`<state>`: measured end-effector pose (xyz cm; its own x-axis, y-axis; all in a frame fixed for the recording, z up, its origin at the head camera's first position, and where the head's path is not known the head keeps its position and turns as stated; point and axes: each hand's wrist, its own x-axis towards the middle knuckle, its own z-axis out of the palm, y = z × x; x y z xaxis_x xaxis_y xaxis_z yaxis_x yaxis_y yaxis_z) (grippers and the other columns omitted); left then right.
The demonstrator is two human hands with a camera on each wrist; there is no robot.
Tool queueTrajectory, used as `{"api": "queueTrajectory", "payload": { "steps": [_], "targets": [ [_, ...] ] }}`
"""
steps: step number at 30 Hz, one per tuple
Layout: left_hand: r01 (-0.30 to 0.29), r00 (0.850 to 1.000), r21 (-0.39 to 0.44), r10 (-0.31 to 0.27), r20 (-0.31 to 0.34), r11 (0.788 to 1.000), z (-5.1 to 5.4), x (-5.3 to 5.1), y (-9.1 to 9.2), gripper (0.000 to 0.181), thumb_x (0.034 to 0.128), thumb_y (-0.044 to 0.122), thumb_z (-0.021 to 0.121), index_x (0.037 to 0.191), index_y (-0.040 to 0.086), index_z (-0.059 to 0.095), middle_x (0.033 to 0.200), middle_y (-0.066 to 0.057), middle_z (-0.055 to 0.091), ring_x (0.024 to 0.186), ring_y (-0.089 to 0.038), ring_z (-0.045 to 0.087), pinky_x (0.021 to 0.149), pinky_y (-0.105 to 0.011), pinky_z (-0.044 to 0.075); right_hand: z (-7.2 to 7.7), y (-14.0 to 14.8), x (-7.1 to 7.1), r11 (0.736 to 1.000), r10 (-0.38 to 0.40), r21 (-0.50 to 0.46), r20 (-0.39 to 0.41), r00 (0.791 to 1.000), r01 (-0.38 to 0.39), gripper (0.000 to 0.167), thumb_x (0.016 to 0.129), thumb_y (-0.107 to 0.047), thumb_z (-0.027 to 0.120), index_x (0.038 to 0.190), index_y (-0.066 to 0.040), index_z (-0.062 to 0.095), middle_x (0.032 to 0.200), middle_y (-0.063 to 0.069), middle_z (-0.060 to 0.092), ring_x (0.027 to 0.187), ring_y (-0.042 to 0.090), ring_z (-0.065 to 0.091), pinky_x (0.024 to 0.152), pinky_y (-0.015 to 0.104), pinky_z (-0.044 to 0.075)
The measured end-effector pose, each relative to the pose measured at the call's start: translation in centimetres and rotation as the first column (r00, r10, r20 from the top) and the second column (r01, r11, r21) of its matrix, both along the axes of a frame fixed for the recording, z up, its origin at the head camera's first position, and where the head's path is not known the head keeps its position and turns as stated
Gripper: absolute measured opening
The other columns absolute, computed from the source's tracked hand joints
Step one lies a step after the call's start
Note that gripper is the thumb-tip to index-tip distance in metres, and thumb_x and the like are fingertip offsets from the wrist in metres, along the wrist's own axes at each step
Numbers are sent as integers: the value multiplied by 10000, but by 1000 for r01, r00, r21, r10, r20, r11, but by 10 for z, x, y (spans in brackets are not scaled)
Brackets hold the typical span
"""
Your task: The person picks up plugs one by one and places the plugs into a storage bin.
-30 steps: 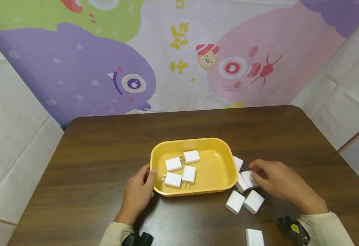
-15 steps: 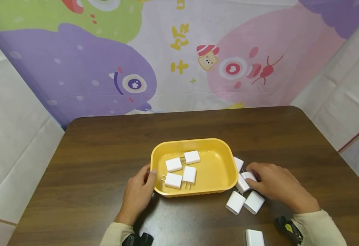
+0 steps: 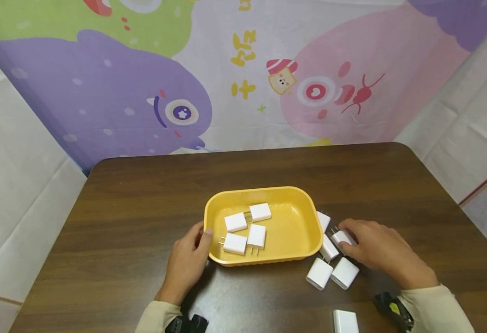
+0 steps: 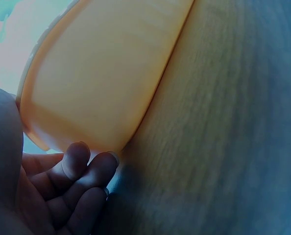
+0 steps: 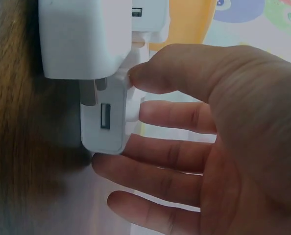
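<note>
A yellow plastic tray [image 3: 285, 231] with several white plug-in chargers [image 3: 235, 243] inside lies on the table. At its left end my left hand [image 3: 188, 261] grips the rim, thumb over the edge; the left wrist view shows curled fingers [image 4: 100, 169] against the outer wall. My right hand [image 3: 383, 249] pinches a white charger [image 3: 343, 237] between thumb and forefinger, its prongs pointing away. From the right wrist, that charger's USB port [image 5: 105, 116] is visible, with the other fingers spread beside it.
More white chargers [image 3: 319, 274] lie close together at the tray's right end, one partly hidden by its rim. A separate charger [image 3: 345, 321] sits near the front edge. Behind the brown table [image 3: 143, 194] hangs a cartoon-printed cloth [image 3: 235, 125].
My right hand has closed finger and thumb on a charger and shifted it slightly right, apart from the one beside it. The left hand and tray have stayed put.
</note>
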<state>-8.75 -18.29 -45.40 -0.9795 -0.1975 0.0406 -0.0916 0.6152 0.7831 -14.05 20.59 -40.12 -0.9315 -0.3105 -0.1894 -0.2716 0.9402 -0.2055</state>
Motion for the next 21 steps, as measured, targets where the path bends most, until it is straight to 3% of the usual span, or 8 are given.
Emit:
{"api": "queueTrajectory", "payload": {
  "steps": [8, 21],
  "targets": [
    [-2, 1000, 2, 2, 11, 1000, 1, 0, 0, 384, 1031, 316, 521, 1346, 124, 627, 748, -2, 579, 661, -165, 524, 616, -337, 418, -2, 2, 5, 999, 47, 19, -62, 997, -46, 402, 839, -253, 711, 1219, -125, 684, 1139, 136, 672, 985, 349, 650, 768, 602, 513],
    [0, 1000, -1, 0, 14, 1000, 0, 0, 1, 390, 1033, 326, 518, 1353, 130, 624, 751, 1, 585, 666, -164, 526, 620, -337, 420, -6, 0, 7, 998, 34, 55, -76, 997, -29, 403, 834, -273, 740, 1202, -114, 693, 1059, 110, 649, 906, 310, 641, 753, 582, 518]
  ]
}}
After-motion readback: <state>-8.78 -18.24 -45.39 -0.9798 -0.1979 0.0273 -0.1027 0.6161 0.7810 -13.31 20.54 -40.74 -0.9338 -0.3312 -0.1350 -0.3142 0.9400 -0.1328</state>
